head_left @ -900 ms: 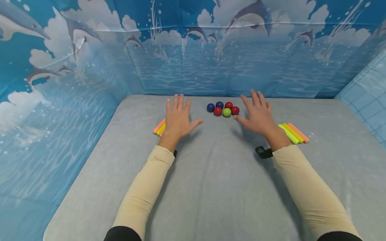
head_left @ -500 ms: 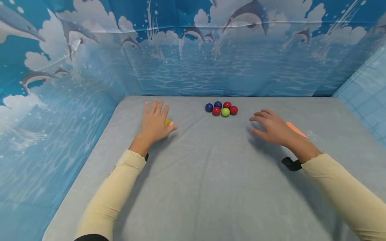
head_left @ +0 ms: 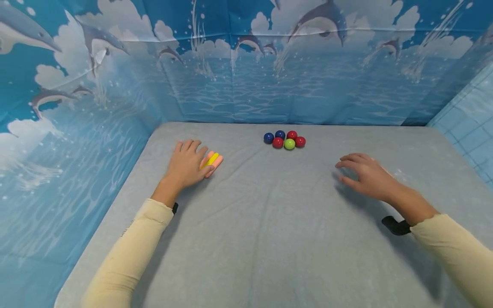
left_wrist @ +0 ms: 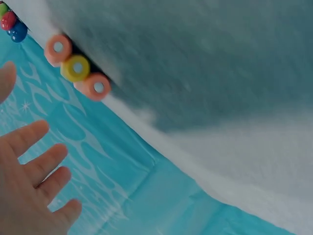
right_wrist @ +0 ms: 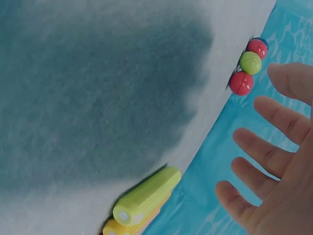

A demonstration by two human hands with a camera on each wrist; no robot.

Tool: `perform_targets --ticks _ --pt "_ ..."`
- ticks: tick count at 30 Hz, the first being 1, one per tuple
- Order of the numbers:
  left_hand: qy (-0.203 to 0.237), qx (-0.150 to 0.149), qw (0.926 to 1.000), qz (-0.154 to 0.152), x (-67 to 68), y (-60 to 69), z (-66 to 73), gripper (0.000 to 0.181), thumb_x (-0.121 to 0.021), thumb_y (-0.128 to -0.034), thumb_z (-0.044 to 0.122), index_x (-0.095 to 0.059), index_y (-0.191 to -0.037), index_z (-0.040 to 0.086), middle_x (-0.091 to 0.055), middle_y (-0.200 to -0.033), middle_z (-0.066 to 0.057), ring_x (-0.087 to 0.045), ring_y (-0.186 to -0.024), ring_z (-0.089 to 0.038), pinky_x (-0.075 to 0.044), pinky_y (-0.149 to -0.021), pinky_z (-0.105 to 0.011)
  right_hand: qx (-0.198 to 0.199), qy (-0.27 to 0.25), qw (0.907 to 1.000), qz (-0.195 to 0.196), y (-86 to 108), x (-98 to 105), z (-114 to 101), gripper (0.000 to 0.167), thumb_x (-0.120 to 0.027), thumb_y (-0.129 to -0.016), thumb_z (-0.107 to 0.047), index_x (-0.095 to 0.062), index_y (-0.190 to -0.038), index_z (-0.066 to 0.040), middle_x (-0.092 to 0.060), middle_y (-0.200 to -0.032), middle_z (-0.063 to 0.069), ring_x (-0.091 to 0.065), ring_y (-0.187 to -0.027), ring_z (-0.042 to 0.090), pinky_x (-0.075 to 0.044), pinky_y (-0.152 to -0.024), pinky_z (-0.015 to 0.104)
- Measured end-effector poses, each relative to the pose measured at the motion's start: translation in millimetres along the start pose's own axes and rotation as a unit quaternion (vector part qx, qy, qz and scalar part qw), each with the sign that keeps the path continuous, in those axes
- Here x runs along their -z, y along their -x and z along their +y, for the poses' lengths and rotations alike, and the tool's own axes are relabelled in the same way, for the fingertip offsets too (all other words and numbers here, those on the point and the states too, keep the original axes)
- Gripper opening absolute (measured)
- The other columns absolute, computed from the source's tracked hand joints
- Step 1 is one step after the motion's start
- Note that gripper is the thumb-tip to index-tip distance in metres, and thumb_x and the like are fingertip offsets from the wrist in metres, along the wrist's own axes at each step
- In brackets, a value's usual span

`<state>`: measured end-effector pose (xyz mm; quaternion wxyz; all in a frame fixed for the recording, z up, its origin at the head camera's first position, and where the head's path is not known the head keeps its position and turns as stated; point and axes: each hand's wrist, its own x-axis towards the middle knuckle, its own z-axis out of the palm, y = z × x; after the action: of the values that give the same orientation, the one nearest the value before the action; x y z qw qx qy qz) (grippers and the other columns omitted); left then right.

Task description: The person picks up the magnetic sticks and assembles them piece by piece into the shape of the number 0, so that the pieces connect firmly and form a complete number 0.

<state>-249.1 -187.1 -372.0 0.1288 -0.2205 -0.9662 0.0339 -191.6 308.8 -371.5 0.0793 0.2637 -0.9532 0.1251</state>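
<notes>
My left hand [head_left: 185, 164] hovers with spread fingers just left of three sticks, a yellow one [head_left: 212, 158] between two orange ones; in the left wrist view their round ends show, the yellow end [left_wrist: 76, 68] in the middle, apart from the fingers [left_wrist: 46, 164]. My right hand [head_left: 366, 175] hangs over the cloth at the right, fingers loosely bent, holding nothing. It hides the right-hand sticks in the head view; the right wrist view shows a green stick [right_wrist: 146, 196] beside a yellow one [right_wrist: 116, 227], with the hand [right_wrist: 279, 161] clear of them.
Red, blue and green balls [head_left: 289, 144] lie clustered near the back edge of the grey cloth-covered table [head_left: 262, 222], between the hands. A blue dolphin-print curtain [head_left: 231, 85] rises behind and at the left, and a tiled-pattern sheet stands at the right.
Both hands have moved apart and toward the near side, away from the balls. The left-hand sticks have come into fuller view, while the right hand now covers the right-hand ones.
</notes>
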Motion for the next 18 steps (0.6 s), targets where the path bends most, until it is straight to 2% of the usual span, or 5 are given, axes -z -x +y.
perform_targets --ticks 4,7,9,14,18 --pt "0.030 -0.011 0.9992 0.024 -6.1 -0.3 9.5 0.035 -0.066 -0.0935 0.036 -0.072 -0.117 0.011 -0.066 -0.102 -0.012 -0.061 -0.096 -0.031 -0.048 -0.084 -0.046 0.007 0.012 0.9999 0.001 -2.0 0.2 0.2 0.032 -0.075 -0.085 -0.012 -0.069 -0.115 -0.004 -0.062 -0.127 0.025 -0.054 -0.120 0.044 -0.041 -0.099 0.063" --pt "0.055 -0.018 0.9982 0.020 -9.9 -0.7 14.2 0.018 -0.066 -0.0932 0.024 -0.078 -0.100 0.012 -0.065 -0.076 -0.007 -0.060 -0.069 -0.026 -0.046 -0.061 -0.039 0.020 0.016 0.9996 0.010 -5.0 0.3 -0.3 0.032 -0.075 -0.083 -0.011 -0.069 -0.114 -0.003 -0.063 -0.125 0.025 -0.055 -0.119 0.044 -0.042 -0.098 0.063" --pt "0.069 -0.017 0.9973 0.015 -12.6 -0.6 15.5 0.012 -0.069 -0.0913 0.019 -0.079 -0.089 0.013 -0.064 -0.067 -0.006 -0.059 -0.059 -0.023 -0.043 -0.054 -0.036 0.025 0.013 0.9996 0.009 -6.7 -0.5 -0.6 0.032 -0.075 -0.084 -0.011 -0.069 -0.115 -0.003 -0.063 -0.125 0.026 -0.054 -0.119 0.044 -0.042 -0.098 0.063" --pt "0.085 -0.003 0.9964 0.005 -13.5 -2.4 18.1 0.007 -0.073 -0.0879 0.015 -0.079 -0.083 0.013 -0.069 -0.073 -0.007 -0.062 -0.064 -0.025 -0.049 -0.056 -0.037 0.018 0.005 0.9998 0.001 -6.3 -3.9 -0.3 0.033 -0.075 -0.085 -0.011 -0.069 -0.116 -0.003 -0.062 -0.126 0.027 -0.053 -0.120 0.045 -0.041 -0.098 0.064" --pt "0.076 0.007 0.9967 -0.028 -11.8 -7.0 23.8 0.007 -0.073 -0.0886 0.016 -0.074 -0.082 0.012 -0.064 -0.079 -0.007 -0.060 -0.077 -0.027 -0.051 -0.064 -0.039 0.003 0.003 1.0000 -0.005 -2.9 -4.9 0.1 0.034 -0.075 -0.085 -0.012 -0.068 -0.117 -0.003 -0.060 -0.129 0.028 -0.051 -0.122 0.046 -0.040 -0.100 0.064"
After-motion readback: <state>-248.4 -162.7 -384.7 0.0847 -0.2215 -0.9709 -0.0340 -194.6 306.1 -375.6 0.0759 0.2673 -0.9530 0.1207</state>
